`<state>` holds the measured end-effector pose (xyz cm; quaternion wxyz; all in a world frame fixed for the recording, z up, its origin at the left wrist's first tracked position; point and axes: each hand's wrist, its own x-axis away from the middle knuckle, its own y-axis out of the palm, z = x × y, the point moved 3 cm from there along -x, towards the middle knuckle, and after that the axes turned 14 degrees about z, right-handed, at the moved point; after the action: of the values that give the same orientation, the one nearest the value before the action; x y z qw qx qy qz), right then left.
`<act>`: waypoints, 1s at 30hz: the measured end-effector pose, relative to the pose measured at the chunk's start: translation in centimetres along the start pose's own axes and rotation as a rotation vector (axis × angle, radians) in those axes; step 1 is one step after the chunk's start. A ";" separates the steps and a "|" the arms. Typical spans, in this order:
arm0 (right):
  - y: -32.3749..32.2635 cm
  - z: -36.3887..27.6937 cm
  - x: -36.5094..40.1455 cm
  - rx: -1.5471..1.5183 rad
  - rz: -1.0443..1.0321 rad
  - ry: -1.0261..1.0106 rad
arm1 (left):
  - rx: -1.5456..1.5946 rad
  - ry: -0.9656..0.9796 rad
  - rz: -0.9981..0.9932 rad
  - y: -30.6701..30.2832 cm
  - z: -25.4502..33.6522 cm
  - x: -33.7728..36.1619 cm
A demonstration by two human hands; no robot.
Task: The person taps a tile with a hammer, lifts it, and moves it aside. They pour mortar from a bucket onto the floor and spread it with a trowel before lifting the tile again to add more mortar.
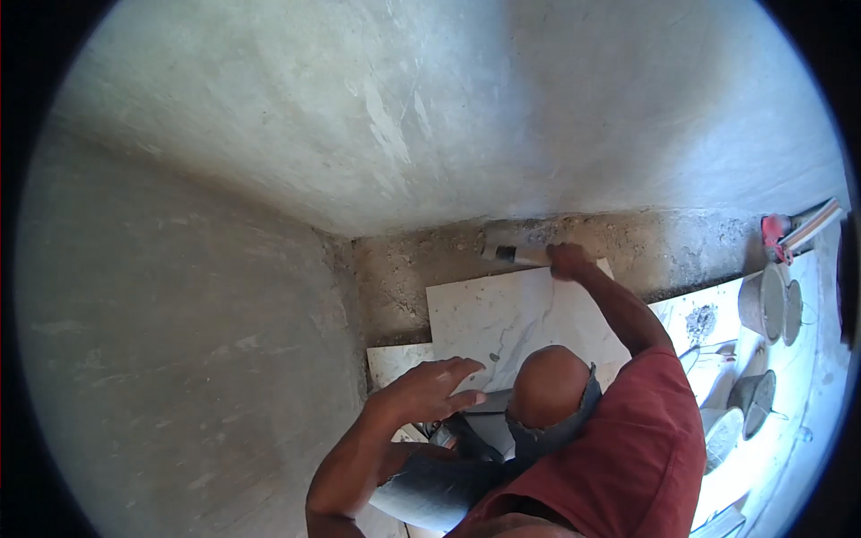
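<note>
My right hand (570,261) is closed around a hand tool with a pale handle (534,256). A dark band crosses the tool near its far end, and its head is blurred, so I cannot tell its exact kind. The tool is over the rough strip beside the wall, along the back edge of a large white marbled tile (489,314). My left hand (430,391) hovers over the front left part of that tile, fingers stretched and thumb apart, holding nothing. My bare knee (549,386) shows through torn jeans between the two hands.
Bare plastered walls meet in a corner at the left. Rough, crumbly ground (395,278) runs along the back wall. Several buckets, one of them grey (762,303), stand on pale flooring at the right. A red object (774,235) lies near the wall there.
</note>
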<state>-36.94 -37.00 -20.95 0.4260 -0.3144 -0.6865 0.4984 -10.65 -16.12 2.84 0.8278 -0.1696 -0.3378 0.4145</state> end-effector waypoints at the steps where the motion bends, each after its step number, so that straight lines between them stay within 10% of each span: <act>1: -0.4 -0.9 1.2 -0.026 0.005 -0.091 | 0.023 -0.033 -0.018 0.0 0.1 0.4; 6: -0.9 0.8 0.3 -0.021 0.033 -0.259 | -0.039 -0.070 -0.004 -0.1 -0.1 0.1; 9: -0.6 2.0 -0.6 0.034 -0.069 0.103 | 0.000 -0.056 -0.022 -0.3 0.2 0.3; 30: -0.9 0.3 -2.3 -0.026 -0.101 -0.211 | 0.020 -0.089 -0.016 0.3 -0.3 0.1</act>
<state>-36.17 -39.34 -20.74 0.3716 -0.2307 -0.7489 0.4979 -10.57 -15.84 2.50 0.8169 -0.1402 -0.3713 0.4185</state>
